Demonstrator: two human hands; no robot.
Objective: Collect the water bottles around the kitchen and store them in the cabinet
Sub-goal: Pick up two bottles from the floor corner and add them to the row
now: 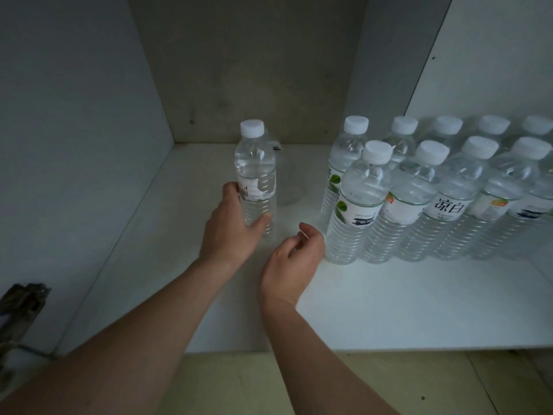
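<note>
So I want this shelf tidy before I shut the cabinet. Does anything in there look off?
One bottle stands apart from the rows of bottles on the right, gripped by the left hand, and its label looks torn or partly peeled. All bottles stand upright and capped; no spill shows. The right hand holds nothing.

Both bare forearms come in from the lower edge of the view and reach forward over the front edge of the cabinet shelf (404,310). The left hand (232,232) holds the lower body of an upright water bottle (256,178), thumb on one side and fingers around the other. The right hand (291,262) is just beside it, holding nothing, with its fingers loosely curled and the thumb raised.
</note>
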